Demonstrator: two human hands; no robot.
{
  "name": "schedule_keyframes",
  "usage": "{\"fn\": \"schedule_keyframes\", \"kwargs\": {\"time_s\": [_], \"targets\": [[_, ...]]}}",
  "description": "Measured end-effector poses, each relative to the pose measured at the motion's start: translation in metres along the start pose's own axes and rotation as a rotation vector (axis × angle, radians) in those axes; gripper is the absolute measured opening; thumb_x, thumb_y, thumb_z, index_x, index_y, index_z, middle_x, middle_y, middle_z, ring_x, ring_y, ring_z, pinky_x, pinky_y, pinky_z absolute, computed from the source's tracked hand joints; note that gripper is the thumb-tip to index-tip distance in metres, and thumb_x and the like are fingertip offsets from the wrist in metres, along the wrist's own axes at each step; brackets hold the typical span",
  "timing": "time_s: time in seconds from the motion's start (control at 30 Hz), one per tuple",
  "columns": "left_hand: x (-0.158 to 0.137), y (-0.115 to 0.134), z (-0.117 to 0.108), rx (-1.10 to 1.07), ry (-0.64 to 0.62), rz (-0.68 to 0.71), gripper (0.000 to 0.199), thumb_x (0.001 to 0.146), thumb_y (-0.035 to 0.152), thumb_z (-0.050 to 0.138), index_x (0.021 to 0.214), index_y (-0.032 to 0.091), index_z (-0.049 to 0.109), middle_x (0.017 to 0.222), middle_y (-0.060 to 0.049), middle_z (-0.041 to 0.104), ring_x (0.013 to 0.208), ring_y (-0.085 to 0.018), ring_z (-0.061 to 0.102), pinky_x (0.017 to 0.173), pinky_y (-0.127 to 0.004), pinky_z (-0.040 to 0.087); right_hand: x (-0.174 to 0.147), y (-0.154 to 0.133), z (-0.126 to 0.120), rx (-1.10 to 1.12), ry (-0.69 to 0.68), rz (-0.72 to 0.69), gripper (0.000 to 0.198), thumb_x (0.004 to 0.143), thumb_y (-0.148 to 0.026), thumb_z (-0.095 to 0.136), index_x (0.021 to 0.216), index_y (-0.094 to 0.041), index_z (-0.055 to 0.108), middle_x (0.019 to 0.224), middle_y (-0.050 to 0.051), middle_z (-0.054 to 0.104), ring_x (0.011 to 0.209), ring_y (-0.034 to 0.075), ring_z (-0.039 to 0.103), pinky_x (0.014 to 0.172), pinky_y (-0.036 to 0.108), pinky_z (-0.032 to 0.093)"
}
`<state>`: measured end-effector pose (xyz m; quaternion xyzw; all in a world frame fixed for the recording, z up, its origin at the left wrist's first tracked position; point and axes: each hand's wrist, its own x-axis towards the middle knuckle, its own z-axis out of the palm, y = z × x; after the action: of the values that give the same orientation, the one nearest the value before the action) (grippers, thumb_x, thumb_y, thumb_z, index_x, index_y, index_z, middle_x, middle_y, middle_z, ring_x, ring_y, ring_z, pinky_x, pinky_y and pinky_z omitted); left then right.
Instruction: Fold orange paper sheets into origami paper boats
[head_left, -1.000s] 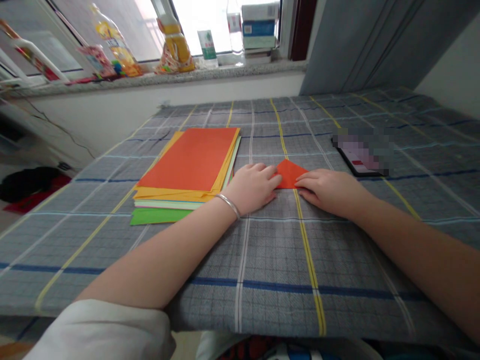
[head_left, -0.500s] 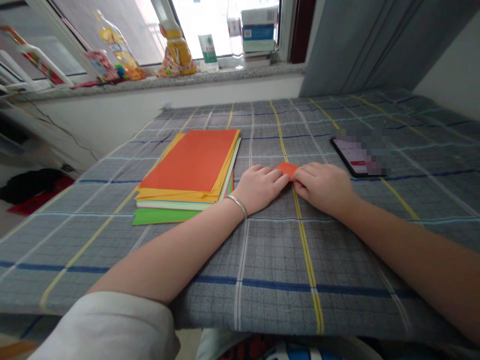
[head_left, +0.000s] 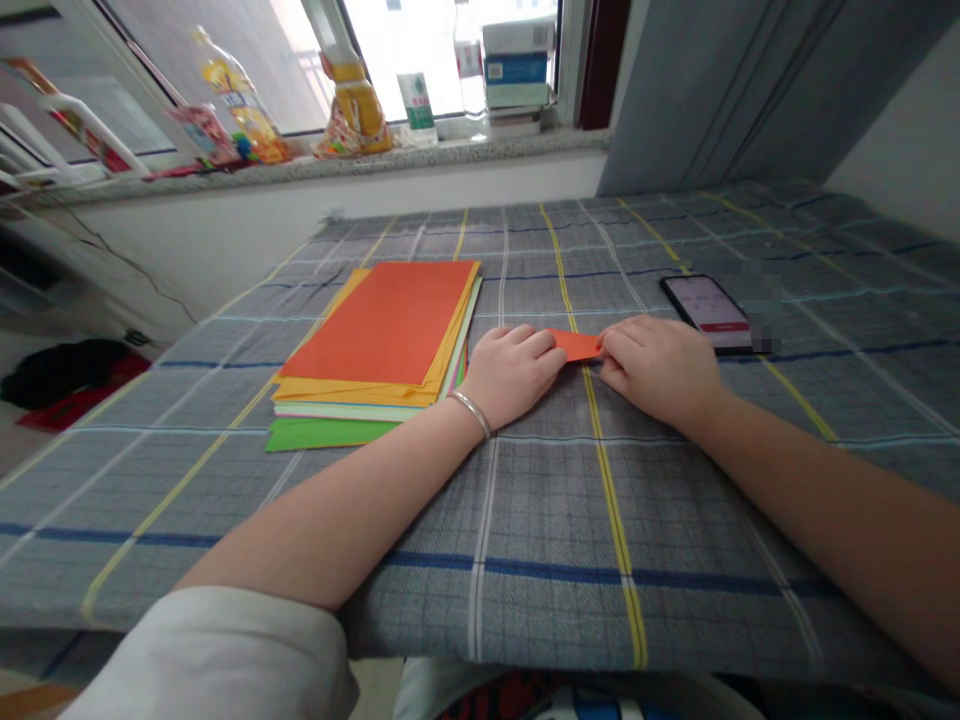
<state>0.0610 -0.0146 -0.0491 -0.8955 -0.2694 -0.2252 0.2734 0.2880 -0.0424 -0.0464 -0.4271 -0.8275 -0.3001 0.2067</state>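
A small folded piece of orange paper lies on the checked cloth between my two hands. My left hand, with a silver bangle at the wrist, has its curled fingers on the paper's left end and covers that part. At the right end, my right hand pinches the paper's tip between thumb and fingers. Just left of my left hand sits a stack of coloured paper, with an orange sheet on top and yellow, white and green sheets below it.
A phone with its screen lit lies beyond my right hand. The grey checked cloth covers the table. Along the windowsill stand bottles, a tube and stacked boxes. A grey curtain hangs at the back right.
My right hand has shifted slightly right and my left hand slightly left along the paper. More of the orange paper's length now shows between them. The paper stack has stayed put.
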Motion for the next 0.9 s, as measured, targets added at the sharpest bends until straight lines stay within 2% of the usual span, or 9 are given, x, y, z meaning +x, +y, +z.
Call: {"fn": "schedule_keyframes", "kwargs": {"time_s": [0.13,0.27,0.5,0.63,0.7,0.8,0.9], "targets": [[-0.001,-0.003,0.001,0.002,-0.014,-0.035,0.017,0.099,0.030,0.056,0.089,0.022,0.067,0.088,-0.001,0.070,0.080,-0.019,0.061,0.064,-0.034,0.038,-0.003,0.012,0.000,-0.003,-0.096,0.085,0.017,0.090,-0.019,0.053,0.085,-0.016,0.069,0.092,0.011,0.076,0.083,0.023,0.065,0.069,0.035,0.039],[-0.002,-0.005,0.003,-0.009,-0.041,-0.071,0.018,0.100,0.030,0.055,0.090,0.021,0.067,0.091,-0.002,0.070,0.080,-0.019,0.061,0.062,-0.033,0.038,-0.007,0.021,-0.001,-0.029,-0.144,0.179,0.017,0.089,-0.021,0.053,0.086,-0.017,0.069,0.092,0.010,0.075,0.084,0.024,0.066,0.063,0.035,0.037],[-0.005,-0.008,0.003,-0.041,-0.076,-0.107,0.018,0.100,0.028,0.052,0.094,0.021,0.067,0.092,-0.005,0.069,0.083,-0.019,0.060,0.065,-0.031,0.041,-0.013,0.040,0.002,0.017,-0.139,0.272,0.015,0.088,-0.022,0.053,0.087,-0.021,0.068,0.090,0.009,0.074,0.083,0.025,0.064,0.058,0.034,0.035],[-0.004,-0.008,0.005,-0.051,-0.083,-0.131,0.019,0.100,0.027,0.051,0.091,0.019,0.065,0.090,-0.006,0.069,0.083,-0.020,0.060,0.065,-0.031,0.042,-0.014,0.045,-0.002,0.079,-0.086,0.379,0.016,0.087,-0.022,0.054,0.094,-0.020,0.069,0.099,0.010,0.075,0.090,0.027,0.067,0.064,0.036,0.042],[-0.003,-0.007,0.007,-0.062,-0.069,-0.131,0.019,0.100,0.026,0.051,0.090,0.019,0.065,0.090,-0.006,0.069,0.083,-0.020,0.059,0.066,-0.031,0.042,-0.012,0.039,-0.006,0.130,-0.044,0.335,0.019,0.089,-0.025,0.056,0.101,-0.019,0.069,0.106,0.010,0.075,0.096,0.027,0.067,0.072,0.037,0.047],[-0.002,-0.006,0.009,-0.092,-0.031,-0.089,0.019,0.100,0.027,0.050,0.092,0.019,0.065,0.091,-0.006,0.069,0.082,-0.019,0.059,0.070,-0.032,0.044,-0.009,0.024,-0.011,0.165,-0.038,0.107,0.025,0.092,-0.036,0.061,0.107,-0.018,0.070,0.113,0.009,0.076,0.102,0.026,0.068,0.080,0.037,0.048],[-0.003,-0.005,0.008,-0.134,0.010,-0.040,0.017,0.101,0.026,0.049,0.098,0.020,0.065,0.096,-0.005,0.069,0.084,-0.018,0.060,0.075,-0.032,0.045,-0.006,0.009,-0.012,0.164,-0.018,-0.038,0.020,0.098,-0.031,0.056,0.098,-0.019,0.072,0.108,0.005,0.078,0.096,0.022,0.069,0.079,0.034,0.047]]}}
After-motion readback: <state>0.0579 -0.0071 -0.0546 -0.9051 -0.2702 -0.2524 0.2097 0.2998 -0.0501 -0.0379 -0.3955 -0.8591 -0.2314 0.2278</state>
